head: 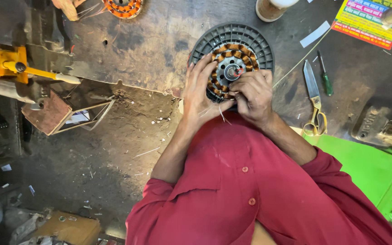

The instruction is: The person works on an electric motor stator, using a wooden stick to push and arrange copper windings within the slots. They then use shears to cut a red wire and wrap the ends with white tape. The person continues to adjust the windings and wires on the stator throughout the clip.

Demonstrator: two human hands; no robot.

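A round grey ribbed motor housing (250,38) lies on the dark workbench, holding a ring of copper-wound coils (232,49) around a metal hub. My left hand (199,93) grips the coil ring's near left side, fingers spread over the windings. On the ring's near right edge, my right hand (253,93) pinches something small with closed fingertips; thin pale strips hang below them. What it pinches is too small to tell. Red shirt sleeves cover both arms.
Scissors with yellow handles (314,100) and a green-handled screwdriver (325,78) lie right of the housing. A cup (271,9) and a colourful paper (368,20) sit at the far edge. A yellow tool (5,66) stands left. Another wound stator (122,7) lies far left. A green surface (368,168) is near right.
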